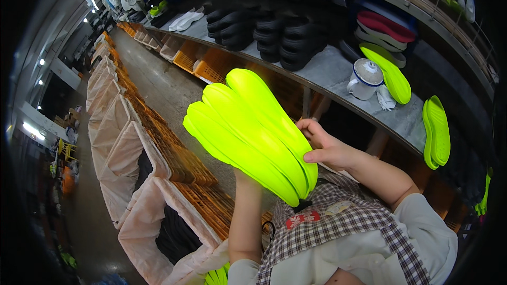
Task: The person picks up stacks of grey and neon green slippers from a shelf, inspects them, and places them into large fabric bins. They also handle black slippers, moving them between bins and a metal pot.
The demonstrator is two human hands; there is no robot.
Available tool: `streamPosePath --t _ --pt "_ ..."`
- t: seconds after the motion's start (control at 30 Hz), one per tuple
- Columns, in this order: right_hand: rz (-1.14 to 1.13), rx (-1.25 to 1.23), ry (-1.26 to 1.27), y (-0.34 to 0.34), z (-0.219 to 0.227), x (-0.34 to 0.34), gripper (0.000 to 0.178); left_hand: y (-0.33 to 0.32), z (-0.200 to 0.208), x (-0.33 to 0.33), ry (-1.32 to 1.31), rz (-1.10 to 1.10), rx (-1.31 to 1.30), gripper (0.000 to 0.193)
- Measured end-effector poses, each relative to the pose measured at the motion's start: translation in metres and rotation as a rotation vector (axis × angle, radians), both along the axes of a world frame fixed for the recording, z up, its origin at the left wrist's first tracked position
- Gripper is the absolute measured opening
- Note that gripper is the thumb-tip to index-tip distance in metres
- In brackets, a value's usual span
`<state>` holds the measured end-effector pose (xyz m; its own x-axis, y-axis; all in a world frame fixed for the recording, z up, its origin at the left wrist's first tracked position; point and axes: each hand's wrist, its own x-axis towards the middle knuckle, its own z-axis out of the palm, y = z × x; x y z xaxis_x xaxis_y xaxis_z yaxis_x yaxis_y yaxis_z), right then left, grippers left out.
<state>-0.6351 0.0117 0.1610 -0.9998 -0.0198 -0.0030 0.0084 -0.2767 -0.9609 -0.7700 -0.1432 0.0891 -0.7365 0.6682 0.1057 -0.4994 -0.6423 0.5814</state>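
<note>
Neon-yellow soles (248, 132) fill the middle of the head view, several of them fanned out in a bundle, held up in front of the person's checked apron (317, 240), with rounded ends pointing up and to the left. The left forearm (246, 211) rises from below and passes behind the bundle, so the left hand is all but hidden and I cannot tell how far it is closed. The right hand (326, 146) is half open at the bundle's right edge, its thumb laid on a sole and its fingers bent just above; whether it grips or merely steadies is hard to say. Beyond the bundle runs a grey surface (338, 76) carrying stacks of black footwear (298, 45) and a small white pair (186, 19) farther along. Toward its right stand a lidded white mug (364, 89) with a dark rim, a crumpled white item (386, 98) beside it, a single yellow sole (393, 76) next to the mug, and a red sole (385, 26) in a pile behind. Another yellow pair (437, 134) sits at the near end. Orange crates (187, 58) show beneath the surface, and cloth-lined bins (108, 108) line the left side.
</note>
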Motion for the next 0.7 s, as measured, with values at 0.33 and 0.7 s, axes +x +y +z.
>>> streamPosePath --t 0.33,0.7 --pt "-0.064 0.097 0.023 -0.002 0.012 0.003 0.091 0.004 0.004 -0.002 0.037 -0.108 -0.011 0.053" --pt "-0.033 0.301 -0.030 0.014 0.003 0.003 0.099 -0.002 0.009 0.009 0.088 -0.162 -0.043 0.051"
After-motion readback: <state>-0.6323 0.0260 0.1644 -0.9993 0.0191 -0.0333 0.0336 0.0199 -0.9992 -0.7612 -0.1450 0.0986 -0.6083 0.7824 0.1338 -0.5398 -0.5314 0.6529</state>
